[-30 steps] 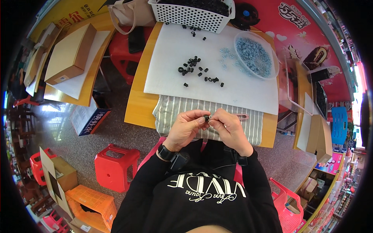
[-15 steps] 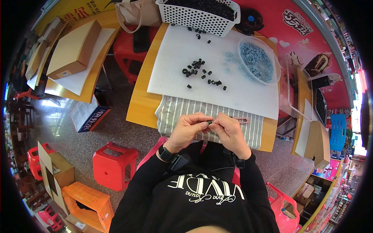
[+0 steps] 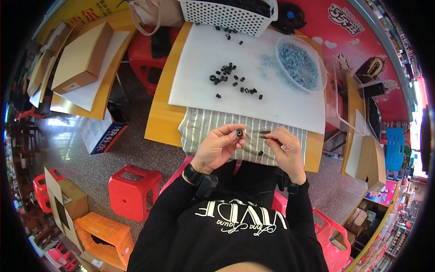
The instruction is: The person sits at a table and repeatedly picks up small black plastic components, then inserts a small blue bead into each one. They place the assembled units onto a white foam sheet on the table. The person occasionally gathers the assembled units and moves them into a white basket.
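My left hand [image 3: 222,144] pinches a small black ring-shaped plastic part [image 3: 239,133] between thumb and fingertips, its round hole facing up. To the right, my right hand [image 3: 286,147] is closed on a small tool with two dark pointed tips [image 3: 263,134]; the rest of it is hidden in the hand. The tips stand apart from the black part. Below them a loose black piece [image 3: 260,153] lies on the grey striped cloth [image 3: 204,122]. Farther out, several similar black parts [image 3: 224,72] are scattered over the white sheet [image 3: 195,59] on the table.
A round clear tub [image 3: 297,68] of bluish small pieces stands at the far right, some spilled beside it. A white perforated basket [image 3: 226,18] filled with black parts is at the back. Red stools [image 3: 131,192] and cardboard boxes [image 3: 84,59] stand to the left.
My hands have moved apart; before, they met over a small part. The pinkish tool that showed beside my right hand no longer shows there, and dark tips now protrude from that hand.
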`<state>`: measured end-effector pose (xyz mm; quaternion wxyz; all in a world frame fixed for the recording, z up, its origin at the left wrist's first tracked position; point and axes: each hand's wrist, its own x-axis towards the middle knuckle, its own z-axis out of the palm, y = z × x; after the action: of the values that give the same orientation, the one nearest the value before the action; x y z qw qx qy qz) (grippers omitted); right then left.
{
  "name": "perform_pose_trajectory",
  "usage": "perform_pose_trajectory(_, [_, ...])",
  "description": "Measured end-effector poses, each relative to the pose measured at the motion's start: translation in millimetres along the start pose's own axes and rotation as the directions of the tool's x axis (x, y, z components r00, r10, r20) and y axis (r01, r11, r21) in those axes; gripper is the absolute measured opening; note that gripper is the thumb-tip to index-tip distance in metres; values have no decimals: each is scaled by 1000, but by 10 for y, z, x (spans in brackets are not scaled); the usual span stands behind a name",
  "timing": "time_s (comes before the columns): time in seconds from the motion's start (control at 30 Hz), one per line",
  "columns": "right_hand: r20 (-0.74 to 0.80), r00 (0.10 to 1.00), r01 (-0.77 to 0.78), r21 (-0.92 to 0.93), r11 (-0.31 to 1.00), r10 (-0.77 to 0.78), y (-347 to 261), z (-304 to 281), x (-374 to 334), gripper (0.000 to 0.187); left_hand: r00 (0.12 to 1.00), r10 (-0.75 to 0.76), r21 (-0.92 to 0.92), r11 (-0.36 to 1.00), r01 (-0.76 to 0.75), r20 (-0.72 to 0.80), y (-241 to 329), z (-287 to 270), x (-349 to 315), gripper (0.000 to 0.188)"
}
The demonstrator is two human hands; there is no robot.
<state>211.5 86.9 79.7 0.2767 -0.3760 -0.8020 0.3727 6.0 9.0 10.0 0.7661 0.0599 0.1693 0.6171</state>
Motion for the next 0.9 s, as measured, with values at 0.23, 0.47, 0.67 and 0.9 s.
perform_pose_trajectory(0.23, [192,980,100,-265,959,-49,124,31,-302,23,1000,-11,24,1000,10,22,-23,-4,27,26])
perform_pose_trajectory(0.47, [50,991,-135,228,964,127,153,94,-298,16,1000,-14,10,1000,14,-24,-68,109,13,24])
perform_pose_trajectory(0.67, [20,981,-171,548,819,191,-48,155,-109,11,998,6,143,990,3,-68,-164,153,23,24])
perform_pose_trajectory(0.9, [52,969,-234,525,818,243,-10,198,-123,11,999,-35,76,996,37,-29,-136,117,11,24])
